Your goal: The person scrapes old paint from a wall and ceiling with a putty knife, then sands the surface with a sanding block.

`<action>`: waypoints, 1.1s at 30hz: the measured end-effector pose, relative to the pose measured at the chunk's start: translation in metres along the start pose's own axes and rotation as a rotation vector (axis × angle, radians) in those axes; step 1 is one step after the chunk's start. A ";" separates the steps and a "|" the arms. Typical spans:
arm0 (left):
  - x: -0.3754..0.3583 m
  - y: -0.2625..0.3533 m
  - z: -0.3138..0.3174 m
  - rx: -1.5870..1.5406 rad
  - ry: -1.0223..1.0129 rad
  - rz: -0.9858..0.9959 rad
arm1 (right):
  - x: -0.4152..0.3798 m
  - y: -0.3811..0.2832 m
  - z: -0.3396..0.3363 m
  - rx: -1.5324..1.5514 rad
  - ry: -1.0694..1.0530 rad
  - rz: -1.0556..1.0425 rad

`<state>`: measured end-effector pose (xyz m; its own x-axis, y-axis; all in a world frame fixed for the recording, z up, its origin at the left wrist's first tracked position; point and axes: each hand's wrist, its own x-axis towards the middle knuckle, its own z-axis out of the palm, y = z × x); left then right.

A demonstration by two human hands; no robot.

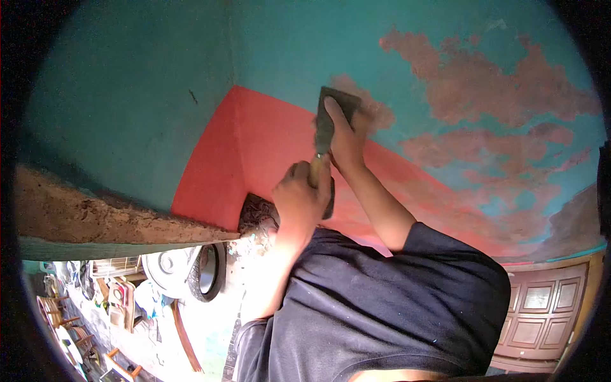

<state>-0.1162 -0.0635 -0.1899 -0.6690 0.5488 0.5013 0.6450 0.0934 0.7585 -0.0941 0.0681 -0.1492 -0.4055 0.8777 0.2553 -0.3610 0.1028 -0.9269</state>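
nearest me is a loose dark navy cloth shirt (394,299) on the person at work, with a few pale specks on it and both bare forearms raised past it. the left hand (302,191) is closed tight round a handle — the short yellowish one on a flat, dark grey-green scraper (325,130) that widens away from the grip. the right hand (347,143) is a little farther up, gripping the broad end with its thumb laid flat on the face; its fingers are mostly hidden and blurred. the scraper sits between the two hands, in front of the wall; i can't tell whether its edge touches.

behind is a teal-painted wall (286,44), with a smooth coral-red band (273,130) meeting at the corner and blotchy reddish-brown patches (452,76) spreading to the right. to the left, a rough brown earthy ledge (95,216) runs toward the left wrist — just beside that wrist is a dark, lumpy shape i can't make out.

far off to the right stands a reddish-brown panelled door (541,305). far left, in the glare, are a black round tyre (221,274) and some brown wooden chairs (121,364).
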 end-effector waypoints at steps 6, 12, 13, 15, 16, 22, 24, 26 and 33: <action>0.016 -0.003 -0.002 -0.023 0.013 -0.026 | 0.009 0.002 0.006 -0.099 -0.001 -0.088; 0.012 -0.006 0.005 0.009 0.049 0.011 | 0.007 -0.004 0.004 -0.067 -0.030 0.050; 0.015 -0.004 0.000 -0.004 0.039 -0.013 | 0.013 -0.007 0.014 -0.057 -0.019 0.013; 0.016 -0.003 -0.005 0.022 0.074 0.041 | 0.006 -0.007 0.013 -0.052 0.004 -0.012; 0.013 -0.005 -0.005 0.035 0.046 0.028 | 0.003 -0.007 0.013 -0.045 0.018 0.011; 0.012 -0.010 -0.006 0.052 0.015 0.057 | -0.002 0.003 0.005 -0.075 0.051 0.041; 0.015 -0.010 -0.010 0.033 0.007 0.047 | -0.003 0.003 0.011 -0.001 0.073 0.088; 0.011 -0.008 -0.010 0.018 0.001 0.050 | -0.008 0.000 0.002 -0.030 0.049 0.080; 0.021 -0.001 -0.005 -0.011 0.053 0.021 | 0.014 -0.015 0.021 -0.080 -0.047 -0.048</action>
<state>-0.1332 -0.0567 -0.1781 -0.6739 0.5058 0.5385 0.6553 0.0727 0.7518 -0.1116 0.0696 -0.1256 -0.4288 0.8483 0.3108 -0.3136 0.1828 -0.9318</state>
